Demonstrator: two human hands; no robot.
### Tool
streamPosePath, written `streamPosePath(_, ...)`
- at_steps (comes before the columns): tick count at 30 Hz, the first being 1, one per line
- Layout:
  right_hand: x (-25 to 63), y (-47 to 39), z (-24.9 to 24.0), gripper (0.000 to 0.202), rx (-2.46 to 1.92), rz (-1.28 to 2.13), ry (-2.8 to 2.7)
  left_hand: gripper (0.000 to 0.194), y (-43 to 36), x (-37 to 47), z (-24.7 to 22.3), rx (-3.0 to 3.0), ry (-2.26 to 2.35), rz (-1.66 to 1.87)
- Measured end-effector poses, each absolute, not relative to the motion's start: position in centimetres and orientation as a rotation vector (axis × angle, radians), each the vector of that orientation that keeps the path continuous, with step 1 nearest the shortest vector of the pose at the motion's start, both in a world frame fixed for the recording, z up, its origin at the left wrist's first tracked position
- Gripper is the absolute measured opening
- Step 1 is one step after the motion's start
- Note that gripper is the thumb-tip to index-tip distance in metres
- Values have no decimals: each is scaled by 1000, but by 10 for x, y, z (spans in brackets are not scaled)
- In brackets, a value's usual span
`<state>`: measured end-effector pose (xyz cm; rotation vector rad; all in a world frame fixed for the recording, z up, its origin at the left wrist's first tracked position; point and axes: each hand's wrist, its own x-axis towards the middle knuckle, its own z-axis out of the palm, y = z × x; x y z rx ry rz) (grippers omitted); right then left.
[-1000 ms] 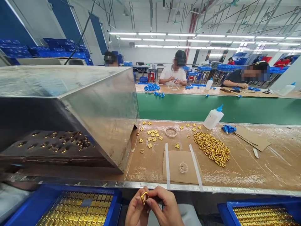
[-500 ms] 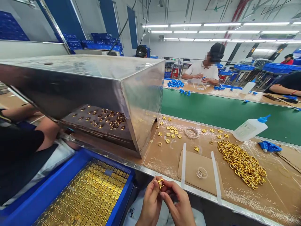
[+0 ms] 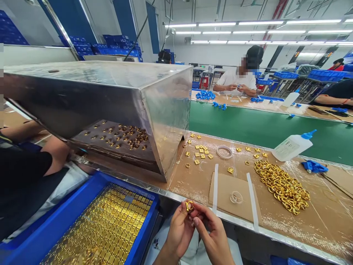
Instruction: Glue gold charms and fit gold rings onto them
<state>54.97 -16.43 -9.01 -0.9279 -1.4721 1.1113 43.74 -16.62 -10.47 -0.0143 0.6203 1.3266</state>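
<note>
Above my lap, a gold-coloured ring is held upright at the front of the bench. My left hand pinches its left side between thumb and fingers. My right hand has its fingertips curled against the right side of the same ring. Beyond my hands lies a cardboard square held by two strips of white tape, with a loose clear loop on it. To the right is a heap of gold rings. Several square gold pieces are scattered behind the cardboard.
A metal hood stands left, with rings on a dark plate underneath. Below it, a blue tray carries rows of gold squares. A tape roll, a white bottle and a green belt lie farther back. People sit left and opposite.
My hands have risen slightly with the ring, which has turned so that its opening shows more to me. My right thumb has shifted a little. The view has tilted slightly down.
</note>
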Motion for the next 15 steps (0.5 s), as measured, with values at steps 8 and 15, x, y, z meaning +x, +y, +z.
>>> streamPosePath(8, 545, -168, -84, 21, -869, 797, -1654, 41, -170, 436, -101, 79, 566, 1331)
streamPosePath(15, 556, -168, -103, 23, -883, 891, -1724, 42, -170, 436, -108, 33, 523, 1294)
